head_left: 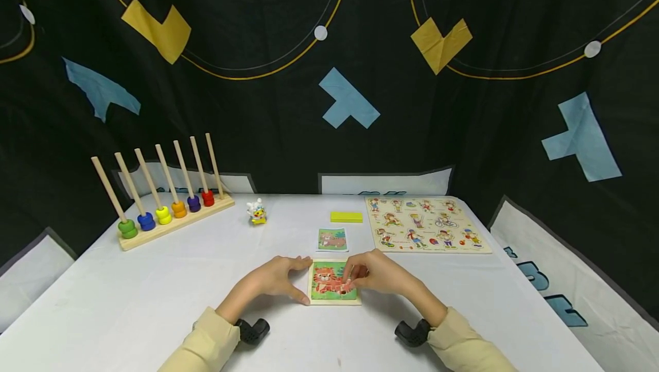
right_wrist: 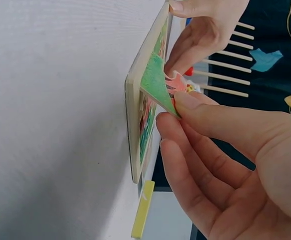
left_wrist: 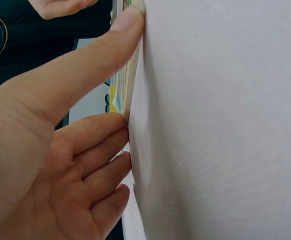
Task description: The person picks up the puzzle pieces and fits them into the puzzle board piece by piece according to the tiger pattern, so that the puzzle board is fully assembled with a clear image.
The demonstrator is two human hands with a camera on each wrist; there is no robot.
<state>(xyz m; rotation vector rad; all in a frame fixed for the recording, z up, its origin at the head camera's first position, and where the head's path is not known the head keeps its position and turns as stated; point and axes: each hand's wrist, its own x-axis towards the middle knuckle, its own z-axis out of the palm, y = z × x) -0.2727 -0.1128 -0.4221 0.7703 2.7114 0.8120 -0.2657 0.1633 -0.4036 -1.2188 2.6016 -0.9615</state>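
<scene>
A small wooden jigsaw board (head_left: pixel 336 303) with an orange tiger on green lies in front of me. The left hand (head_left: pixel 280 277) touches its left side, the thumb near the front corner and the fingers toward the back corner; these fingers (left_wrist: pixel 103 170) are loosely extended. Between thumb and fingers, the right hand (head_left: pixel 378 272) pinches a green and pink puzzle piece (right_wrist: pixel 155 80). In the right wrist view that piece is tilted up from the board, one end at or very near its surface. Just behind the board lies a picture card (head_left: pixel 332 240).
A yellow block (head_left: pixel 346 217) lies behind the card. To the right is a large wooden picture board (head_left: pixel 427 226). A small toy figure (head_left: pixel 257 212) stands at the back left, beside a peg rack (head_left: pixel 177 223) with coloured rings. Black cloth (head_left: pixel 288 149) hangs behind the white table (head_left: pixel 154 297).
</scene>
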